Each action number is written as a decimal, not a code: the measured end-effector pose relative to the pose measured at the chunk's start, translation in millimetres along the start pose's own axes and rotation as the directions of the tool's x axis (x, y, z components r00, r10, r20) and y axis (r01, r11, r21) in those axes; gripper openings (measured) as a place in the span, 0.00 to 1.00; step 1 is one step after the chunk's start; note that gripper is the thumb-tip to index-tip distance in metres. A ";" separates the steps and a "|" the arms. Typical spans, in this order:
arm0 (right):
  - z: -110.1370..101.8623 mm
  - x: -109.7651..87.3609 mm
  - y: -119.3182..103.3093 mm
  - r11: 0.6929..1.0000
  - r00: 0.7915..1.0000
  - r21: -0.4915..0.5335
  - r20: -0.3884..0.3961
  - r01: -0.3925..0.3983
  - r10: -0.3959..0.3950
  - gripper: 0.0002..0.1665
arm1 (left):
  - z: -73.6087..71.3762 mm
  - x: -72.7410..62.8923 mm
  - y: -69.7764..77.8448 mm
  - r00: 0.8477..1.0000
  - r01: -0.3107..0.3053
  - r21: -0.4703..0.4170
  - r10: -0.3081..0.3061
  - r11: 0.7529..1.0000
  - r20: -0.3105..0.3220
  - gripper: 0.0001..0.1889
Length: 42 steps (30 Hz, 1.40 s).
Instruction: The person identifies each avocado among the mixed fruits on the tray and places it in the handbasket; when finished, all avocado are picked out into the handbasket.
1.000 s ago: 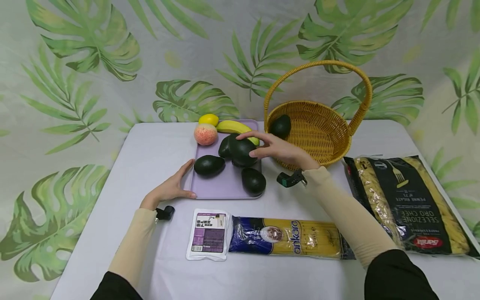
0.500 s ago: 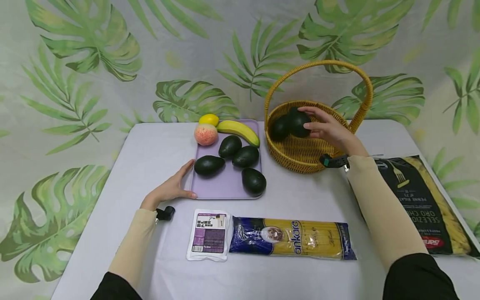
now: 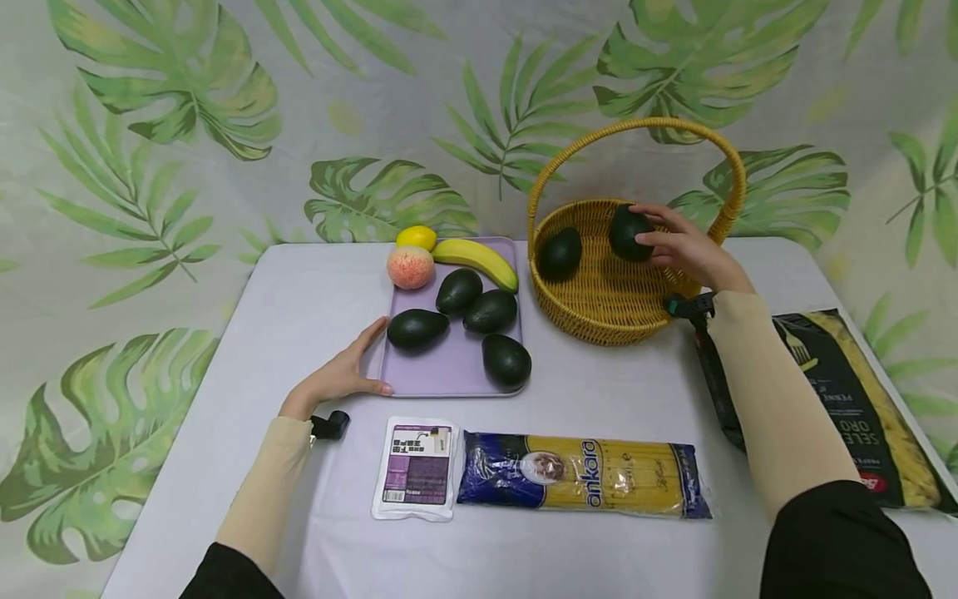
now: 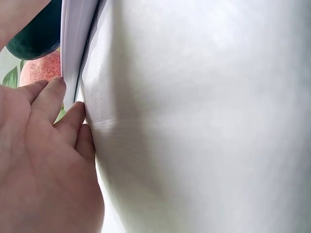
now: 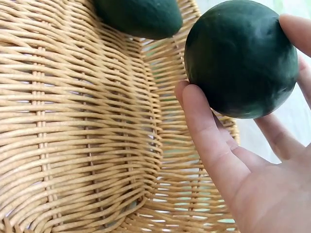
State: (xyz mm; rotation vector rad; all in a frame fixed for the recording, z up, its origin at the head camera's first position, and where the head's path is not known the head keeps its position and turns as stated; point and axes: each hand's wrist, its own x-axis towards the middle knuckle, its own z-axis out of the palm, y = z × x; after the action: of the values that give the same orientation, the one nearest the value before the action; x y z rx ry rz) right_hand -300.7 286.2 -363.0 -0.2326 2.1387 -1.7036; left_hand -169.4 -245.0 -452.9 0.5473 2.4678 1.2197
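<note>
My right hand (image 3: 690, 249) grips a dark green avocado (image 3: 629, 233) by its sides, inside the rim of the yellow wicker basket (image 3: 599, 326). In the right wrist view the fingers curl round this avocado (image 5: 241, 58), above the basket's woven bottom. Another avocado (image 3: 560, 254) lies at the basket's left side. My left hand (image 3: 334, 378) is spread at the left edge of a lilac tray (image 3: 441, 384), thumb by the near corner. Its straight fingertips (image 4: 58, 87) meet the tray's rim in the left wrist view. Several avocados, one of them (image 3: 417, 330) beside my left hand, lie on the tray.
A banana (image 3: 476, 260), a lemon (image 3: 416, 238) and a peach (image 3: 410, 267) fill the tray's far end. Nearer lie a white packet (image 3: 416, 468) and a bag of spaghetti (image 3: 584, 471). My right sleeve partly covers a large penne bag (image 3: 861, 408). The basket's tall handle (image 3: 659, 123) arches overhead.
My right hand has lifted an avocado from the tray, carried it right into the basket, and moved it further right, away from the avocado there. My left hand has stayed at the tray edge.
</note>
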 end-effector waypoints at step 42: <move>30.9 32.2 -1.4 0.918 0.995 -0.396 -0.094 0.000 -0.041 0.35 | -3.5 -5.9 23.8 0.999 0.037 -0.014 -0.037 0.999 0.013 0.57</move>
State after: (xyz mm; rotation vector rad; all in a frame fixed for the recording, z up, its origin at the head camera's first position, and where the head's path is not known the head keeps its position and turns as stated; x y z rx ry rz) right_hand -317.7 246.3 -373.7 -0.2855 2.5523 -1.2986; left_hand -161.4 -236.9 -431.0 0.5020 2.4461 1.2149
